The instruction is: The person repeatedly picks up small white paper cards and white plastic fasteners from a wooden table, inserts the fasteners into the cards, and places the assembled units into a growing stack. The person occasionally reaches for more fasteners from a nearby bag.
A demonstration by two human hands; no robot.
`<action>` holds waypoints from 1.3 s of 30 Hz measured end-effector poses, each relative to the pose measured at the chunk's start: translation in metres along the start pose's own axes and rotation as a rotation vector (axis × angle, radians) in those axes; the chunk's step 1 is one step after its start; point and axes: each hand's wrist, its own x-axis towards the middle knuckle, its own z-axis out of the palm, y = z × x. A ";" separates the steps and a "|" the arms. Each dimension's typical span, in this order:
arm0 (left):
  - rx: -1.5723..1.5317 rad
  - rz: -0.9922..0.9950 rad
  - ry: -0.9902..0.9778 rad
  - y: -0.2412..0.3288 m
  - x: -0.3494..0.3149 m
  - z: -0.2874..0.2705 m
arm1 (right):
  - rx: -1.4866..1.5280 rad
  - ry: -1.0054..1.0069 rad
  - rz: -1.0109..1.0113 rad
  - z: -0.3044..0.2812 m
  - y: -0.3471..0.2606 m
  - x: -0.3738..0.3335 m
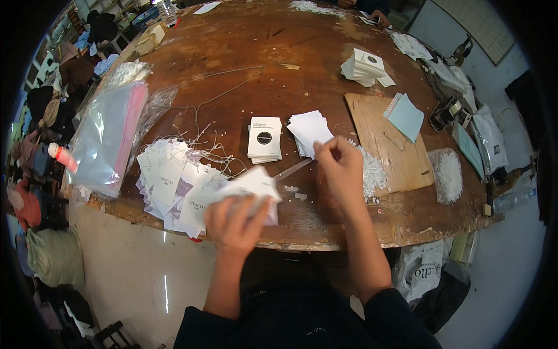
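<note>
Two hands over the table edge: our left hand (235,224) has its fingers closed on a few white tags (256,186); our right hand (342,166) pinches a thin strip (293,170). Strung tags (168,180) heap left of the fingers; unstrung stacks (265,139) beyond them, so much seems left.

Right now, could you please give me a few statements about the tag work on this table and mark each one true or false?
1. The left hand holds a bunch of white tags. True.
2. The right hand lies flat and empty on the wooden board. False: it is raised beside the board, its fingers pinched at a thin strand that runs to the tags.
3. A stack of tags with a black round mark lies in front of the hands. True.
4. The pile of strung tags lies to the person's right. False: it lies to the left.
5. The table is glass. False: it is worn wood.
</note>
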 end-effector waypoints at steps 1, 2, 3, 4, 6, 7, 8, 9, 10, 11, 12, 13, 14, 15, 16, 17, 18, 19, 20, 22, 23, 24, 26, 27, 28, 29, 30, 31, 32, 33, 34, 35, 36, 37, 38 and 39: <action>0.084 -0.051 0.020 -0.017 -0.001 0.000 | -0.097 0.036 -0.073 -0.001 0.001 0.010; 0.174 -0.078 0.055 -0.033 -0.001 -0.001 | -0.211 -0.003 -0.184 0.002 0.003 0.018; 0.239 -0.180 -0.050 -0.047 -0.001 -0.003 | -0.325 -0.041 -0.297 0.007 0.005 0.025; 0.310 -0.263 -0.144 -0.060 -0.001 -0.008 | -0.435 -0.082 -0.418 0.013 0.006 0.031; 0.346 -0.384 -0.276 -0.069 -0.001 -0.014 | -0.581 -0.173 -0.524 0.027 0.009 0.042; 0.311 -0.424 -0.312 -0.068 0.000 -0.016 | -0.651 -0.220 -0.586 0.033 0.009 0.046; 0.277 -0.463 -0.346 -0.067 0.002 -0.019 | -0.659 -0.309 -0.529 0.038 0.010 0.050; 0.269 -0.463 -0.345 -0.063 0.004 -0.020 | -0.707 -0.345 -0.522 0.042 0.011 0.052; 0.258 -0.464 -0.345 -0.056 0.005 -0.020 | -0.751 -0.371 -0.523 0.044 0.012 0.054; 0.248 -0.465 -0.343 -0.050 0.007 -0.019 | -0.796 -0.399 -0.525 0.046 0.012 0.056; 0.157 -0.490 -0.343 -0.046 0.010 -0.018 | -0.817 -0.423 -0.505 0.048 0.013 0.057; 0.136 -0.472 -0.350 -0.042 0.012 -0.017 | -0.804 -0.444 -0.496 0.049 0.014 0.058; 0.113 -0.454 -0.356 -0.038 0.014 -0.016 | -0.793 -0.465 -0.486 0.049 0.016 0.059; 0.091 -0.435 -0.361 -0.035 0.016 -0.014 | -0.774 -0.467 -0.495 0.050 0.017 0.059; 0.046 -0.427 -0.354 -0.031 0.017 -0.013 | -0.770 -0.481 -0.487 0.051 0.017 0.059; -0.002 -0.417 -0.356 -0.027 0.018 -0.012 | -0.759 -0.474 -0.494 0.051 0.018 0.059; -0.050 -0.405 -0.359 -0.024 0.019 -0.010 | -0.767 -0.477 -0.480 0.051 0.018 0.058; -0.101 -0.386 -0.355 -0.022 0.020 -0.009 | -0.734 -0.455 -0.497 0.050 0.016 0.057; -0.094 -0.344 -0.354 -0.020 0.021 -0.008 | -0.720 -0.443 -0.491 0.049 0.014 0.056; -0.309 -0.433 -0.275 -0.017 0.023 -0.003 | -0.714 -0.412 -0.523 0.043 0.007 0.049; -0.416 -0.473 -0.233 -0.016 0.024 0.000 | -0.722 -0.392 -0.558 0.037 0.002 0.043; -0.516 -0.548 -0.212 -0.015 0.025 0.000 | -0.719 -0.357 -0.609 0.030 -0.003 0.037; -1.155 -0.964 -0.163 -0.011 0.027 0.005 | -0.613 -0.459 -0.678 0.020 -0.012 0.017; -1.490 -1.174 -0.132 -0.007 0.027 0.008 | -0.573 -0.500 -0.718 0.016 -0.015 0.007; -1.578 -1.164 -0.145 -0.002 0.029 0.012 | -0.558 -0.538 -0.737 0.012 -0.016 -0.001; -1.607 -1.234 -0.210 0.000 0.030 0.016 | -0.556 -0.609 -0.742 0.007 -0.016 -0.005; -1.574 -1.265 -0.213 0.004 0.031 0.019 | -0.528 -0.576 -0.721 0.003 -0.015 -0.004; -1.554 -1.286 -0.213 0.007 0.031 0.021 | -0.498 -0.555 -0.708 -0.002 -0.013 -0.003; -1.546 -1.288 -0.239 0.009 0.030 0.022 | -0.580 -0.355 -0.651 -0.005 -0.009 0.002; -1.538 -1.290 -0.265 0.012 0.030 0.022 | -0.660 -0.161 -0.559 -0.008 -0.005 0.008; -1.517 -1.311 -0.292 0.014 0.029 0.023 | -0.864 -0.023 -0.473 -0.010 0.000 0.015; -1.505 -1.257 -0.272 0.016 0.028 0.024 | -0.951 -0.004 -0.392 -0.013 0.005 0.017; -1.480 -1.224 -0.251 0.021 0.028 0.027 | -0.971 -0.031 -0.339 -0.014 0.010 0.019; -1.445 -1.220 -0.252 0.024 0.027 0.030 | -0.997 -0.056 -0.261 -0.015 0.014 0.020; -1.499 -1.220 -0.300 0.024 0.025 0.029 | -0.989 -0.058 -0.259 -0.014 0.018 0.020; -1.495 -1.192 -0.279 0.025 0.024 0.030 | -0.980 -0.052 -0.259 -0.013 0.021 0.018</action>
